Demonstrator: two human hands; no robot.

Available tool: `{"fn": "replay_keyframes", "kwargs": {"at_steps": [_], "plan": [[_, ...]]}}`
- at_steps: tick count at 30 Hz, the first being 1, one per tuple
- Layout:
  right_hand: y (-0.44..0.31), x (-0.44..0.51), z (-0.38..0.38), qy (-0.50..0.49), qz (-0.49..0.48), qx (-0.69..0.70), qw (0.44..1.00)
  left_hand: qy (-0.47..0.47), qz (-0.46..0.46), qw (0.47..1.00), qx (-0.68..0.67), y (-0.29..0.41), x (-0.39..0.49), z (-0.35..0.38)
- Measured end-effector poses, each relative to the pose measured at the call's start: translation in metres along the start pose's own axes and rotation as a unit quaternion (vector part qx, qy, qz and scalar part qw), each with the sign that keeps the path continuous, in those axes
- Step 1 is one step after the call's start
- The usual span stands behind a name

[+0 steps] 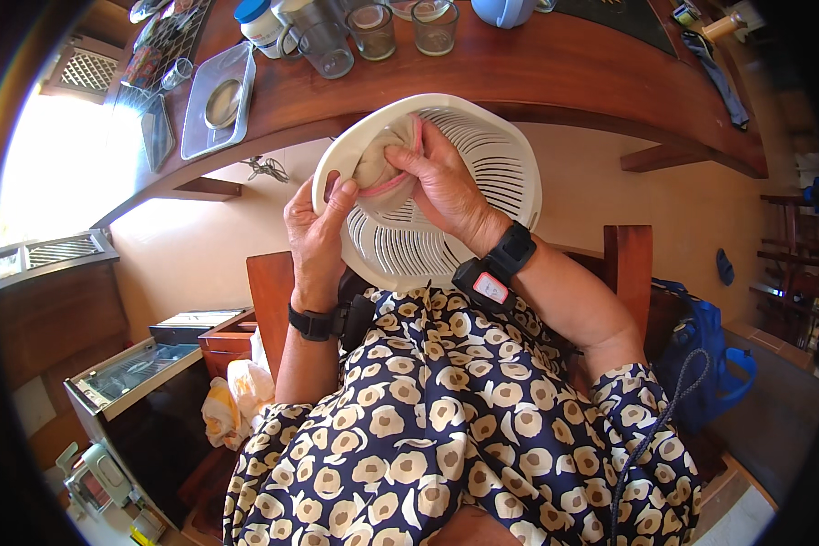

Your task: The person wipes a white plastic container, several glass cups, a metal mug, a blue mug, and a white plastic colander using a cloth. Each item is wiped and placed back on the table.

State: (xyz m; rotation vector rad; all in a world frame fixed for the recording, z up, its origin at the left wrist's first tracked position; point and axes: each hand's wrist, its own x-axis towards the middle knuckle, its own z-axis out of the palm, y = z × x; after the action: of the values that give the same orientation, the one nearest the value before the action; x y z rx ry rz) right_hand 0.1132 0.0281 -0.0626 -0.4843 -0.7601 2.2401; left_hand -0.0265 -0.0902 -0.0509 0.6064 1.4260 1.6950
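An off-white slotted plastic basket (pixel 495 160) is tilted up in front of my chest, its inside facing me. My left hand (pixel 317 235) grips its left rim beside the oval handle hole, thumb over the front and touching the cloth's edge. In my right hand (pixel 447 177) a beige cloth with pink edging (pixel 382 160) is bunched between thumb and fingers, lying against the basket's inner wall at the upper left. Parts of the right fingers are hidden by the cloth and the hand itself.
Beyond the basket runs a wooden table (pixel 559 68) with glass cups (pixel 435 31), a white jar with blue lid (pixel 259 27) and a clear plastic tray (pixel 198 123) holding a round metal lid (pixel 224 104). A chair back (pixel 628 273) and blue bag (pixel 699 341) stand to the right.
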Motion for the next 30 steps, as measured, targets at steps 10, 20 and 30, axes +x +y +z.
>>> {"fn": "replay_keyframes", "kwargs": {"at_steps": [10,20,30], "plan": [[0.003,-0.032,-0.008,-0.134,-0.174,-0.632,0.743,-0.023,0.011,1.000,-0.012,0.000,-0.001,0.000],[-0.037,-0.004,-0.077,-0.074,-0.282,-0.856,0.428,-0.032,-0.007,0.999,-0.016,0.004,-0.001,0.000],[-0.001,-0.071,-0.088,-0.270,0.058,-0.707,0.651,-0.027,-0.013,0.999,-0.028,-0.002,0.000,0.000]]}}
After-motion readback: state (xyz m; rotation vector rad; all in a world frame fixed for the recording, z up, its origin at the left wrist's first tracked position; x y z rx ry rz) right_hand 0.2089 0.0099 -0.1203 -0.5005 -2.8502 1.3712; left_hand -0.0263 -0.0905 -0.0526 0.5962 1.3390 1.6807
